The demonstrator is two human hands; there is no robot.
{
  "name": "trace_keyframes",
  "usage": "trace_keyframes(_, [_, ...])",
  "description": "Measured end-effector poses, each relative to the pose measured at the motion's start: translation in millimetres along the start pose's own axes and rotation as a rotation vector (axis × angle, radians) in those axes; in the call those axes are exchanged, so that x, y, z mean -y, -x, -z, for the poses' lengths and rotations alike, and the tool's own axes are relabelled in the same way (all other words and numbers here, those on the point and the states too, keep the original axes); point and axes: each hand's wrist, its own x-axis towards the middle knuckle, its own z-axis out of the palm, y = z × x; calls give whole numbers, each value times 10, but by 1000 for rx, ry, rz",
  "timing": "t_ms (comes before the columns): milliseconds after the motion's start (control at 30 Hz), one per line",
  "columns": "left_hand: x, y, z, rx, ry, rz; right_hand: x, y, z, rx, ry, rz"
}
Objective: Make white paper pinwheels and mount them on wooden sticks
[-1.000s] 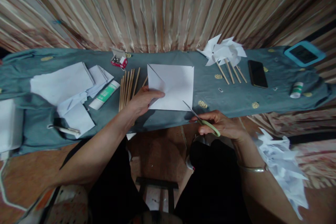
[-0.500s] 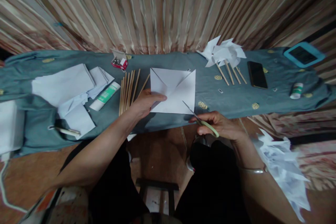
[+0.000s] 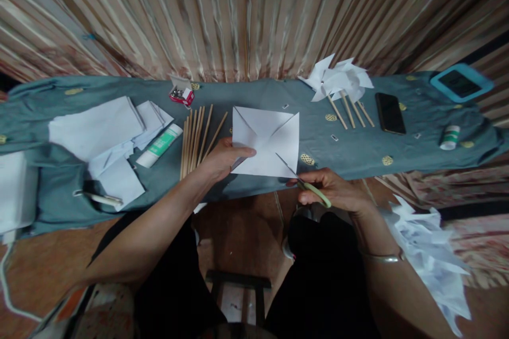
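My left hand [image 3: 227,158] grips a square sheet of white paper [image 3: 274,135] by its left side, thumb on top. Slits run inward from the paper's corners toward its middle. A pair of scissors [image 3: 308,186] with pale green handles is in my right hand [image 3: 330,189]. Its blades lie at the lower right corner of the sheet and point toward the centre. Just left of my left hand are several thin wooden sticks [image 3: 194,135] laid side by side.
Finished paper pinwheels [image 3: 338,82] lie at the back, beside a black phone [image 3: 390,113]. Leftward are a glue tube [image 3: 159,145], a red box of pins [image 3: 182,94] and paper sheets [image 3: 95,124]. More pinwheels [image 3: 431,259] are low on the right. A blue-framed device [image 3: 461,83] sits far right.
My left hand has shifted the paper slightly right and toward me, against the scissors. My right hand and the scissors have hardly moved.
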Motion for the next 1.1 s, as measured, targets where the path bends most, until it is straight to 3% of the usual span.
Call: trace_keyframes(1100, [64, -12, -30, 10, -9, -1, 15, -28, -36, 15, -38, -28])
